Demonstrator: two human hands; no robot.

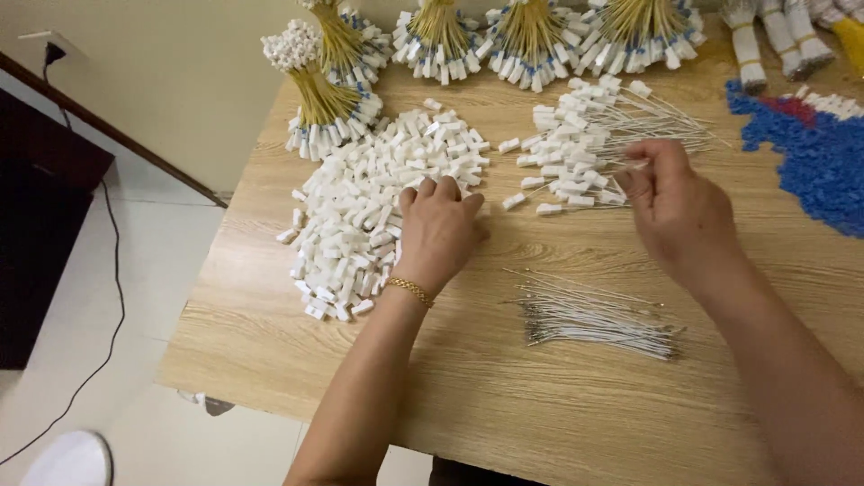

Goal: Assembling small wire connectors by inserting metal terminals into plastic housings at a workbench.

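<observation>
While both hands work over the wooden table [504, 396], the main risk appears to be scatter: the heap of loose white plastic caps [360, 211] runs close to the table's left edge, and a sweep of the left forearm could, in my judgement, push pieces off onto the floor. A second risk lies with the bare white wires [594, 317], which sit loose between the two forearms; a dragged wrist could tangle or fan them out. The left hand [438, 232] lies palm down at the right margin of the cap heap, fingers curled onto the caps; whether a cap is actually pinched beneath them cannot be told. A gold bracelet [410, 289] circles that wrist. The right hand [677, 209] is raised slightly, fingers bent together at the near edge of the pile of capped wires [585, 144], seemingly pinching one thin wire. Tied bundles of finished pieces [531, 36] stand along the far edge, with blue plastic pieces [814, 157] at far right.
</observation>
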